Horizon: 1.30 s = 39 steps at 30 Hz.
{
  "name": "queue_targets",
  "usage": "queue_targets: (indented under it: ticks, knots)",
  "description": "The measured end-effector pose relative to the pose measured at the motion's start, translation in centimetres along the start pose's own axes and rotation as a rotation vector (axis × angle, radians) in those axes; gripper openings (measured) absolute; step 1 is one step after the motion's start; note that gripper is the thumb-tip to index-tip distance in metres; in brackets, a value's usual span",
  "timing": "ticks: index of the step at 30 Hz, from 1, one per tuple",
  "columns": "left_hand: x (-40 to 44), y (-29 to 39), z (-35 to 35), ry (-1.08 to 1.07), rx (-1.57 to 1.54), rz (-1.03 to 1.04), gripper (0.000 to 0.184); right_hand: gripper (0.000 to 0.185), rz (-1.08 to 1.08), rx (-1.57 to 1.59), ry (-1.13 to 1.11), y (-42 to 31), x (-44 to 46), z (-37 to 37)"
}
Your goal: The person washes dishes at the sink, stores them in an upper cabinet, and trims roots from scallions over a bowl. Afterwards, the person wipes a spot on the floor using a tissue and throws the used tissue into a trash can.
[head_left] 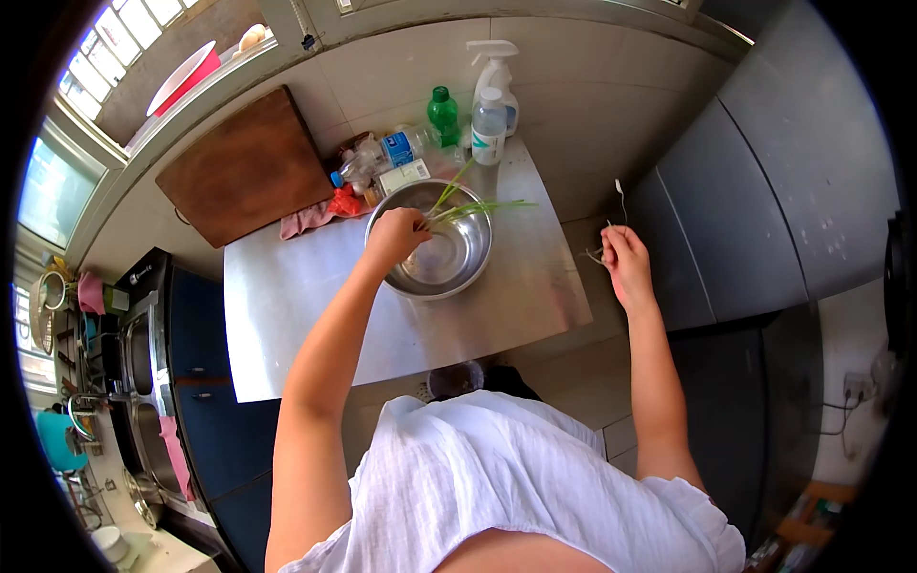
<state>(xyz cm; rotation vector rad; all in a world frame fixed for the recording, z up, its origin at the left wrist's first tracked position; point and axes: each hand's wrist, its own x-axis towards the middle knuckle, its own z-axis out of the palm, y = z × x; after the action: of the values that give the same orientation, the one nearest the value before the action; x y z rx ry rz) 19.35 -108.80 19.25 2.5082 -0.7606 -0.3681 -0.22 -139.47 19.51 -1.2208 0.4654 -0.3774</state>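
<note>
Steel table [296, 286] nearby, left grip [396, 236] pinches green stalks [485, 207], right grip [627, 264] pinches indistinct pale strands [619, 187].

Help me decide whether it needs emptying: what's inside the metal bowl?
Small bits, too tiny to identify, show in the metal bowl. The left hand holds green stalks over it and covers its left part; anything beneath is hidden.

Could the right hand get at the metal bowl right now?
Probably yes: the right hand has open tabletop on the way to the metal bowl, though it already pinches thin pale strands.
</note>
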Motion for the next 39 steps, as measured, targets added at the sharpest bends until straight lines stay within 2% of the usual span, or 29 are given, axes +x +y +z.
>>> queue_targets:
  ticks: [4,6,9,11,13,15,17,18,19,21,23,26,28,31,33,34,35,37,39]
  knots:
    - [1.7,-0.8,1.8,-0.009,-0.084,-0.081,0.021,0.011,0.114,0.013,-0.077,0.6,-2.3,-1.6]
    - [1.7,0.0,1.9,0.012,-0.03,-0.094,0.021,0.011,0.178,-0.016,-0.16,0.9,-3.5,-2.1]
    - [1.2,0.0,2.1,-0.018,0.077,-0.14,0.027,0.01,0.283,-0.239,-0.35,0.2,-6.0,-1.7]
    - [0.1,-0.9,2.7,0.196,0.15,-0.018,0.032,0.009,0.368,-0.318,-0.548,0.8,-7.5,-1.0]
    - [-1.8,-0.6,1.8,0.203,0.145,-0.057,0.036,0.011,0.406,-0.399,-0.738,2.7,-8.5,-0.1]
    - [-4.2,0.7,0.5,0.285,-0.068,-0.144,0.037,0.012,0.456,-0.44,-0.847,4.8,-9.7,1.6]
    - [-7.1,0.6,0.3,0.348,-0.056,-0.138,0.034,0.013,0.379,-0.6,-0.932,7.7,-10.9,3.1]
    - [-8.8,0.3,0.4,0.447,-0.184,-0.112,0.031,0.014,0.172,-0.703,-0.983,9.6,-11.5,3.4]
    - [-10.5,0.1,0.4,0.548,-0.314,-0.082,0.028,0.014,0.173,-0.704,-0.992,11.5,-12.2,3.8]
    - [-14.8,-0.2,0.9,0.572,-0.354,-0.17,0.023,0.015,0.019,-0.802,-0.998,15.4,-13.5,4.4]
    - [-19.6,-1.6,2.5,0.593,-0.506,-0.335,0.021,0.015,0.029,-0.901,-0.986,20.2,-14.5,4.7]
    - [-27.3,-3.4,6.4,0.52,-0.553,-0.506,0.019,0.015,0.112,-1.075,-0.918,27.3,-16.0,5.5]
    - [-32.8,-4.7,10.0,0.531,-0.623,-0.54,0.019,0.016,0.126,-1.144,-0.936,31.0,-17.6,5.7]
    - [-41.3,-6.3,14.9,0.425,-0.661,-0.778,0.018,0.014,0.201,-1.275,-0.868,37.1,-17.9,7.3]
    - [-46.8,-7.8,19.1,0.404,-0.677,-0.894,0.017,0.011,0.297,-1.136,-0.892,43.8,-18.5,6.6]
    - [-49.0,-8.1,20.4,0.355,-0.656,-0.967,0.016,0.01,0.428,-1.061,-0.924,45.1,-18.5,7.3]
    - [-50.9,-8.2,21.8,0.344,-0.722,-1.064,0.016,0.01,0.434,-1.068,-0.928,47.4,-17.9,7.7]
    - [-54.6,-8.3,25.1,0.31,-0.754,-1.163,0.015,0.011,0.958,-0.658,-0.823,51.7,-18.3,6.9]
    - [-56.5,-8.5,26.6,0.22,-0.799,-1.294,0.016,0.013,0.958,-0.639,-0.787,55.1,-17.7,6.0]
